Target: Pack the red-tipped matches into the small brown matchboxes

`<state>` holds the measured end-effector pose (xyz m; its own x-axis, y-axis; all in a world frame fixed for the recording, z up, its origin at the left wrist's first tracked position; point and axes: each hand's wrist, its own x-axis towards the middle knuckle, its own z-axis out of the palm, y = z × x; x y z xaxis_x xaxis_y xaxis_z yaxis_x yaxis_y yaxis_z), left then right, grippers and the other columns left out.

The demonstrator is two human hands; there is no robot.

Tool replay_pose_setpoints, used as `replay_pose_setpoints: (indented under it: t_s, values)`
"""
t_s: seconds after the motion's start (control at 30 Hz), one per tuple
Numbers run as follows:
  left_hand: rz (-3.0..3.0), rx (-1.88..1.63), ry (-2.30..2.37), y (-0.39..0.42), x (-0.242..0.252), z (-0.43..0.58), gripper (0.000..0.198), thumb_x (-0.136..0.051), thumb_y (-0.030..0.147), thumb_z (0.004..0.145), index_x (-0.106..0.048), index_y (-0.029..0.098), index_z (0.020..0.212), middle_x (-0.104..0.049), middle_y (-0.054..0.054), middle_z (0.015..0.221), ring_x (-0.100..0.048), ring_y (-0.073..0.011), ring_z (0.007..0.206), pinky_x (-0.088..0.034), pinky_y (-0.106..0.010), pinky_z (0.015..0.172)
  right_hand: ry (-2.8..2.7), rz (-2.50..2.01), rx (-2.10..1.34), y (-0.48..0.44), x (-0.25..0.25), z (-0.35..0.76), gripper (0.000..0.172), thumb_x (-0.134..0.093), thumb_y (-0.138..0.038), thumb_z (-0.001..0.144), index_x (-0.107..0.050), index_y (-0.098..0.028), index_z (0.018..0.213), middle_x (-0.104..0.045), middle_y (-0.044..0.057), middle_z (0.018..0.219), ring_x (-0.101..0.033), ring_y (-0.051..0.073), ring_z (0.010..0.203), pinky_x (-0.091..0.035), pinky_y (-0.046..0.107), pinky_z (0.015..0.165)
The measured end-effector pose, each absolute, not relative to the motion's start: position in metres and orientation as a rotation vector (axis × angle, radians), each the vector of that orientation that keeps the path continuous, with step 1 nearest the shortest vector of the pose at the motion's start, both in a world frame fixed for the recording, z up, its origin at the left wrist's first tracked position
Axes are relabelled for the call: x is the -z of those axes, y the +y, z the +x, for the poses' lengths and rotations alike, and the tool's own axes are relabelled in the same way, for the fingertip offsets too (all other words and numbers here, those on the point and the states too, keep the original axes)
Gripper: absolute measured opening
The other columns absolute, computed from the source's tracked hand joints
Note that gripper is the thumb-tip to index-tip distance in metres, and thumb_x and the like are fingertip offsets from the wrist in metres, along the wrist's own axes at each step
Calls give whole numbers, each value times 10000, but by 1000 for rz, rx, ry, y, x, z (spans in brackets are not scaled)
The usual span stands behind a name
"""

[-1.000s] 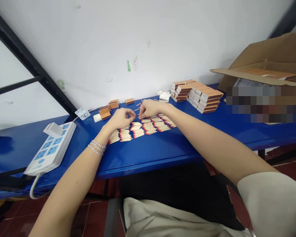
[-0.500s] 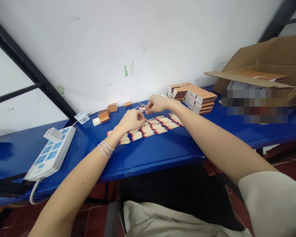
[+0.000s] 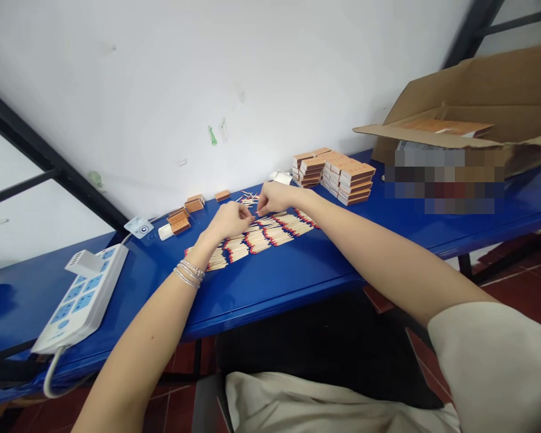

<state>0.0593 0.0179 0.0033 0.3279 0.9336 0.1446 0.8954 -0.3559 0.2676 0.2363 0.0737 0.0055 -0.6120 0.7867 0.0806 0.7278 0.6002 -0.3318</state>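
Matchsticks (image 3: 264, 233) lie rowed on the blue table (image 3: 306, 273) beneath left hand (image 3: 229, 220) and right hand (image 3: 275, 197), both pinched closed.

Table (image 3: 297, 270) glossy blue. On it: matchsticks (image 3: 256, 237) pale wood, red heads; matchbox stacks (image 3: 342, 174) orange-brown tops, white-and-brown banded sides; power strip (image 3: 79, 294) white, light-blue socket faces; cardboard box (image 3: 478, 90) plain brown. Bracelets (image 3: 188, 273) silver. Below table, floor tiles (image 3: 523, 288) dark red.

Small packing workshop, blue workbench (image 3: 297, 273), stacked matchboxes (image 3: 338, 174), sorted matchsticks (image 3: 256, 236), open cardboard carton (image 3: 478, 102), metal racking (image 3: 49, 168)
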Motion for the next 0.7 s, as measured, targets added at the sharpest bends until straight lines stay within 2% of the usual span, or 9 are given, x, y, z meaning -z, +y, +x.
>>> replay_pose_setpoints:
  t_s: [0.23,0.43,0.7]
  values:
    - [2473,-364,1646,25,3,47,130,-620,263,803,-725,186,805,-751,-48,845,-631,-168,706,-470,-283,686,-2653,-1193,-440,77,0,235,235,-745,-262,743,-810,-185,955,-785,39,871,-678,144,740,-453,200,649]
    - [2460,-373,1623,21,3,50,141,-633,259,782,-738,182,837,-749,-51,851,-626,-165,698,-473,-280,666,-2575,-1233,-479,74,-6,241,238,-751,-274,754,-809,-186,967,-785,40,899,-685,163,799,-471,210,711]
    - [2442,-379,1593,17,1,48,131,-626,174,749,-742,179,809,-740,-40,811,-626,-152,686,-497,-268,707,-2548,-1320,-444,80,-7,253,266,-783,-277,728,-805,-165,967,-781,59,895,-688,173,809,-481,219,697]
